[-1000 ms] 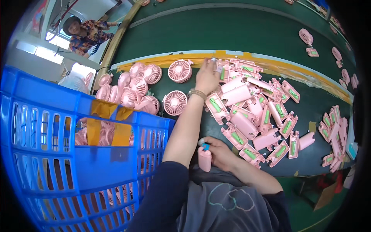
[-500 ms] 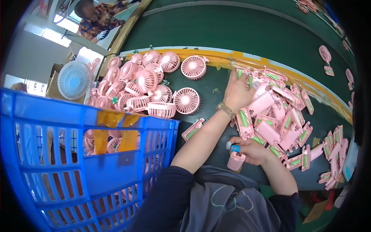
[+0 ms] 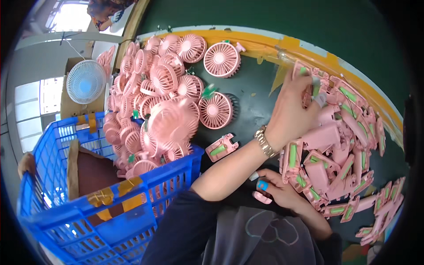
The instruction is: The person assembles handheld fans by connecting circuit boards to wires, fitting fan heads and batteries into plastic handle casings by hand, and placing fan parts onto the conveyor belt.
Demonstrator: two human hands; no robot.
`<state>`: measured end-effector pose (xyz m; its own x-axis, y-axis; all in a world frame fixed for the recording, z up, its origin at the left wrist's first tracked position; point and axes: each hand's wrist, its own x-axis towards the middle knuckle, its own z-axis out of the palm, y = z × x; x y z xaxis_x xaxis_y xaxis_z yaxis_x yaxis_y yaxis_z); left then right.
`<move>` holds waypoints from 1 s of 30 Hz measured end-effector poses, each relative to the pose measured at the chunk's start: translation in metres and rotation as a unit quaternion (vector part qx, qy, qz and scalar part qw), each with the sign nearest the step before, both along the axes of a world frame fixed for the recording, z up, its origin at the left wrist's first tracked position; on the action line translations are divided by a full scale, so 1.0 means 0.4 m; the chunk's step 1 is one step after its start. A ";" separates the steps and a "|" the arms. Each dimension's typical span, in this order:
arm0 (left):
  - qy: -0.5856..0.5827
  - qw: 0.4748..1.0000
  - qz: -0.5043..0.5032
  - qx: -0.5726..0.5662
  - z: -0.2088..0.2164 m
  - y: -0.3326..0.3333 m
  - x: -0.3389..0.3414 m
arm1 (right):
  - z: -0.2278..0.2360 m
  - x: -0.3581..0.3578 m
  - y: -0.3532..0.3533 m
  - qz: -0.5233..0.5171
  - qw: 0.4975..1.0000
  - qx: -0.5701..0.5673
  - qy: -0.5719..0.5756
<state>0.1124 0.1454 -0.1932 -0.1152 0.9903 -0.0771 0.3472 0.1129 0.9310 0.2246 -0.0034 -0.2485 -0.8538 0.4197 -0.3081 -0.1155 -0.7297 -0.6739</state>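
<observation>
Where the blue crate (image 3: 119,223) stops, a dark green tabletop (image 3: 251,106) spreads to its right, yellow tape (image 3: 260,44) along the raised edge beyond. Past the crate's far side: round white fan (image 3: 86,84), window (image 3: 52,97), co-worker's gloved hand (image 3: 116,16). Crate holds brown cardboard (image 3: 73,170) and, at its right end, pink fan heads (image 3: 145,168); these run on into a heap beyond, can't tell where the crate load ends. Single half-shell (image 3: 221,148) lies just right of the crate. Pink handle shells (image 3: 320,137), green parts (image 3: 292,155) inside, pile up well right of the crate. Left hand (image 3: 297,108) is at that pile's far, crate-facing side, fingers bent over shells; whether gripping, cannot tell. Right hand (image 3: 282,192), right of the crate by the pile's near edge, has curled fingers gripping a small pink casing (image 3: 262,198), blue wrap (image 3: 263,185) on one digit.
</observation>
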 end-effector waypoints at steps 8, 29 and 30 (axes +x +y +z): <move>0.138 0.977 -0.026 0.163 -0.018 -0.093 -0.005 | 0.009 0.013 0.004 0.068 0.997 -0.042 0.013; 0.438 0.893 0.097 -0.026 -0.004 -0.423 -0.107 | 0.043 0.021 -0.004 0.023 0.990 0.036 0.134; 0.452 0.888 0.076 -0.028 0.016 -0.393 -0.101 | 0.041 0.016 -0.007 0.021 0.992 0.061 0.111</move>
<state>0.0720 -0.0118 -0.1869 -0.2878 0.9554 0.0661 0.9266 0.2603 0.2715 0.2309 -0.0062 -0.2320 -0.9127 0.4042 -0.0593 -0.2421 -0.6520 -0.7185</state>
